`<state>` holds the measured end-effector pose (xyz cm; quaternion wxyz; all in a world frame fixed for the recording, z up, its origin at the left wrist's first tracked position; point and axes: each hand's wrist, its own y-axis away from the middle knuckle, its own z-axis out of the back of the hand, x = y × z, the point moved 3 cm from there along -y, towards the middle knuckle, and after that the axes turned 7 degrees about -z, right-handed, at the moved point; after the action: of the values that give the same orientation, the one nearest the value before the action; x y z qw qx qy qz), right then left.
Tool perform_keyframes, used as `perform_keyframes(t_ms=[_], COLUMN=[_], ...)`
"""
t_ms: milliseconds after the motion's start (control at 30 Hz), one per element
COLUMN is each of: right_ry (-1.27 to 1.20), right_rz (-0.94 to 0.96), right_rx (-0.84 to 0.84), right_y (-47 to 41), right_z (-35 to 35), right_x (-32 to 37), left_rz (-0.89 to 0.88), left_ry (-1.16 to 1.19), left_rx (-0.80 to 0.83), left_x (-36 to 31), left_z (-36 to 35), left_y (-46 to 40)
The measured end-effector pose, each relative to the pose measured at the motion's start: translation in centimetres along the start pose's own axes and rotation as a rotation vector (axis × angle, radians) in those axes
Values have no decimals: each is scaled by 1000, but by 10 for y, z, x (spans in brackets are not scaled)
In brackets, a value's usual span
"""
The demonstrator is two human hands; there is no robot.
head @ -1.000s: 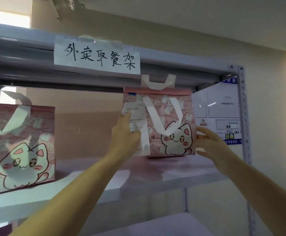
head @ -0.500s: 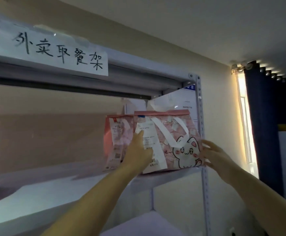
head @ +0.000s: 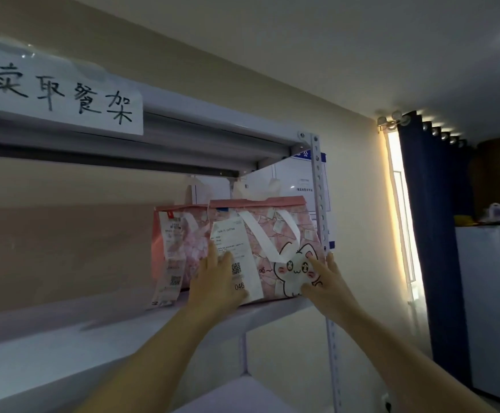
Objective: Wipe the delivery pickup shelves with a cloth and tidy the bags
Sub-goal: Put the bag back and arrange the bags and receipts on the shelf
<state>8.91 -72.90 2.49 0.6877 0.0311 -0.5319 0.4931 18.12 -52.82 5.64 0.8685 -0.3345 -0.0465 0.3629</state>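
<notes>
A pink bag with a cat print point(head: 275, 234) stands at the right end of the white metal shelf point(head: 64, 338), tight against the right upright. A receipt hangs down its front. My left hand point(head: 217, 281) lies flat on the receipt at the bag's lower left. My right hand point(head: 326, 278) presses with straight fingers on the bag's lower right corner, over the cat. A second pink bag point(head: 177, 248) with its own receipt stands just behind and to the left, touching the first. No cloth is in view.
A paper sign with handwritten characters point(head: 61, 96) is taped to the upper shelf beam. The perforated upright point(head: 320, 204) bounds the shelf on the right. A lower shelf point(head: 242, 394) sits beneath. Dark blue curtain point(head: 433, 234) and a white cabinet point(head: 486, 293) stand to the right.
The cat bag has slid right along the shelf, up to the upright and next to a second bag. Both hands went with it. My view has turned right.
</notes>
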Motion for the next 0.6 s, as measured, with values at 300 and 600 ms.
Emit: perform_keyframes(t_ms=[300, 600], right_ry=[31, 588], right_rz=[346, 590], right_rx=[-18, -48], right_y=[3, -29], right_z=[-14, -75], right_x=[62, 111], left_rz=[-53, 150], left_ry=[-49, -105], left_rx=[-155, -136], left_x=[15, 83], left_z=[25, 64], left_y=[-13, -17])
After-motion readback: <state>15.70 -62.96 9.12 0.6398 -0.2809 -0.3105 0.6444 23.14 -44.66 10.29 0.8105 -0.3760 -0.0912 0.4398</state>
